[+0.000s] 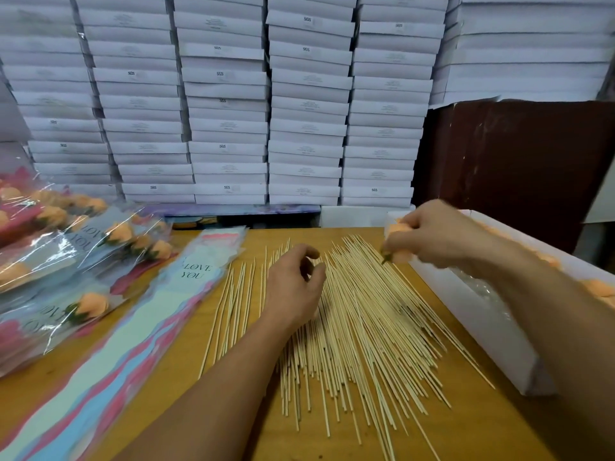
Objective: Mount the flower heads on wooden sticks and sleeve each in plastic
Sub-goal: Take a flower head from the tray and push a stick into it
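the right hand (432, 234), at about 2 o'clock over the worktop (159, 371), curls its fingers round an orange flower head (397, 242) beside the white box (479, 311). the left hand (296, 284) hovers with loosely curled fingers holding nothing above the wooden sticks (362, 314) at centre. the plastic sleeves (139, 327) lie at 8 o'clock, finished sleeved flowers (83, 247) at 9.

We see pale cream sticks (359, 314) under our left hand (294, 287) | peach flower head (397, 242) in our right hand (432, 237) | pink-and-blue "LOVE YOU" sleeves (139, 314) left of it | white box (472, 314) right | ochre table (466, 424)
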